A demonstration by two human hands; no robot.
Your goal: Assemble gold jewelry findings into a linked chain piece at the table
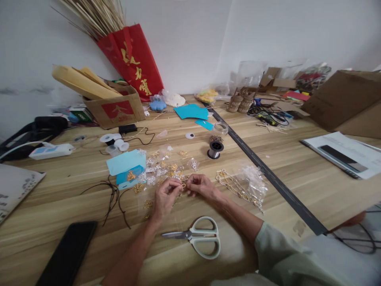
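My left hand [166, 197] and my right hand [201, 186] meet over the table, fingertips almost touching. Pinched in my left fingers is a small gold ring [183, 185]. The right fingers are closed beside it; what they hold is too small to make out. Small bags of gold and silver jewelry findings [175, 171] lie just beyond my hands. To the right rests a chain [238, 186] of gold and silver links. White-handled scissors [196, 236] lie nearer to me, blades pointing left. A spool of thin wire [214, 150] stands behind my right hand.
Blue cards [123, 163] and black cords [111, 196] lie left of my hands. A black phone [68, 252] is at the front left. A dark strip [262, 167] crosses the table on the right. Cardboard boxes [345, 103] and a red bag [139, 55] stand at the back.
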